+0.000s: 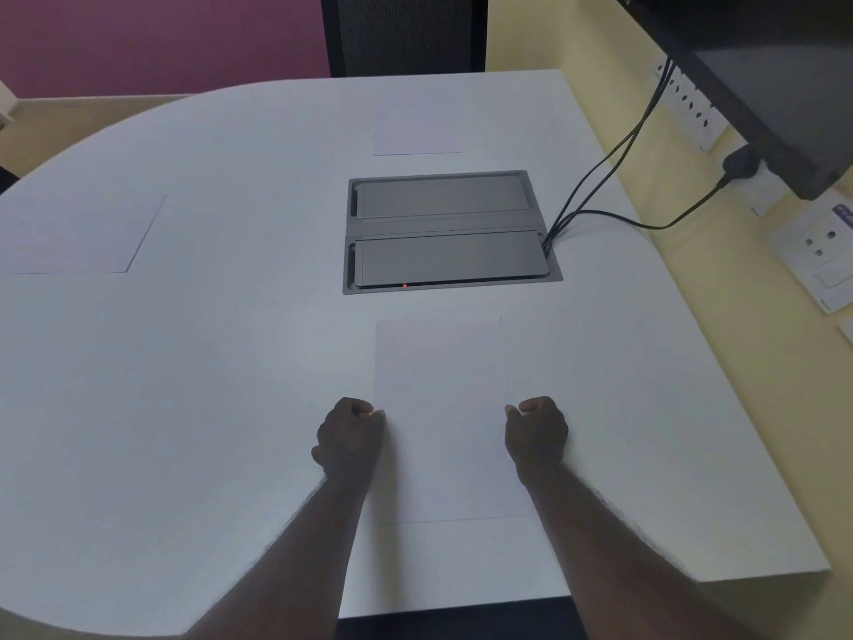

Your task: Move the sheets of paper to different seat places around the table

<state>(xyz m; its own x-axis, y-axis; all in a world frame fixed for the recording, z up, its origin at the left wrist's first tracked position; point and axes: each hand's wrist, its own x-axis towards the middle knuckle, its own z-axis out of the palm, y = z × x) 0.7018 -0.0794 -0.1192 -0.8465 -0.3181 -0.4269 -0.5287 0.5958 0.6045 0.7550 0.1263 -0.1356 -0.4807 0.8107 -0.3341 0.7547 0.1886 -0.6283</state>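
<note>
Paper sheet (438,408) faint against white table (207,385), both hands' curled fingers (364,408) pinching its side edges, grip partly hidden

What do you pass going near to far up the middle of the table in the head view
Near sheet of paper, pinched at its side edges by the left hand and right hand → grey cable box set in the table → far sheet of paper → black chair back.

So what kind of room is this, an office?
Probably a small meeting room. The white table has a built-in grey cable box with cables running towards a wall-mounted screen, and a chair stands at the far side.
</note>
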